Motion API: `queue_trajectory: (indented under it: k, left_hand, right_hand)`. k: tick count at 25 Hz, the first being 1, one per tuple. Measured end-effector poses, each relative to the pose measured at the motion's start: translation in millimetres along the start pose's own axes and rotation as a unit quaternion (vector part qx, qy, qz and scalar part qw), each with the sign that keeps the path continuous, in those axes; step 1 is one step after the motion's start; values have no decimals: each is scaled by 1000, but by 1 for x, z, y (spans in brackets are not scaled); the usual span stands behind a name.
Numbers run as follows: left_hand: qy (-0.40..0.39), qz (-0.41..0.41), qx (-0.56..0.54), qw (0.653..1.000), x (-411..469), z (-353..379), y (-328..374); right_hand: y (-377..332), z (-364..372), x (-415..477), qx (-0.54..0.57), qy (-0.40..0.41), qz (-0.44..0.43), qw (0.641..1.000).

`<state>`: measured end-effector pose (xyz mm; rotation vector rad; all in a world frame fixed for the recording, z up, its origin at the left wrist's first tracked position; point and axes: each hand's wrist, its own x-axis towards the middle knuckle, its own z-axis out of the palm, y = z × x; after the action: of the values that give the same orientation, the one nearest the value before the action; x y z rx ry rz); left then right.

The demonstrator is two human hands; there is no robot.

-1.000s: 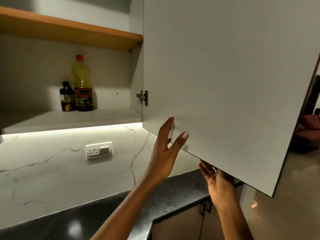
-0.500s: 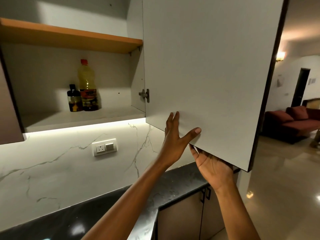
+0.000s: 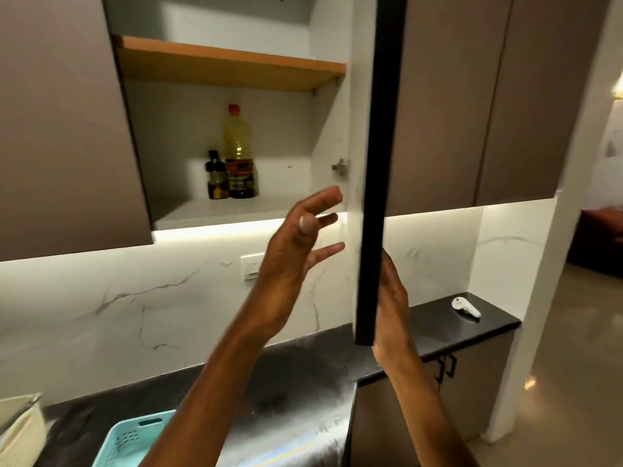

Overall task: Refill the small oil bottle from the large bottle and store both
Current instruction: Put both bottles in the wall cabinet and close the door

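The large oil bottle [image 3: 238, 146], yellow with a red cap, stands upright on the lower shelf [image 3: 269, 205] of an open wall cabinet. Touching its left side is the small dark oil bottle [image 3: 215, 178] with a black cap. The cabinet door [image 3: 374, 163] is seen almost edge-on as a dark strip. My left hand [image 3: 296, 244] hovers in front of the shelf, fingers spread, holding nothing, just left of the door's inner face. My right hand [image 3: 392, 298] lies flat against the door's outer face near its bottom corner, partly hidden by the door edge.
A dark countertop [image 3: 303, 392] runs below, with a turquoise basket [image 3: 131, 439] at the front left and a beige container [image 3: 20, 423] at the far left. A white controller [image 3: 465, 306] lies on the counter's right end. A wall socket [image 3: 252, 266] sits behind my left hand.
The door has swung from nearly facing me to edge-on. My right hand moved from under its bottom edge to its outer face. My left hand came off the door and now hovers with fingers spread.
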<state>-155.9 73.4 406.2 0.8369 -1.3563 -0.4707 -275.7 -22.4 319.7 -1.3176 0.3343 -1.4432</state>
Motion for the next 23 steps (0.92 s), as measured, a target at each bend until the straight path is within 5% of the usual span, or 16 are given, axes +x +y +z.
queue_trajectory:
  k: [5, 8, 15, 23]
  left_hand:
    - [103, 36, 109, 988, -21, -72, 31]
    - [215, 42, 201, 955, -17, -114, 30]
    - [336, 48, 271, 901, 8, -175, 17]
    - [399, 20, 336, 853, 53, -232, -11]
  right_hand:
    - [36, 66, 10, -103, -64, -23, 992]
    - [63, 104, 21, -141, -43, -62, 987]
    - [94, 157, 42, -213, -8, -141, 967]
    - [111, 192, 109, -452, -85, -262, 849]
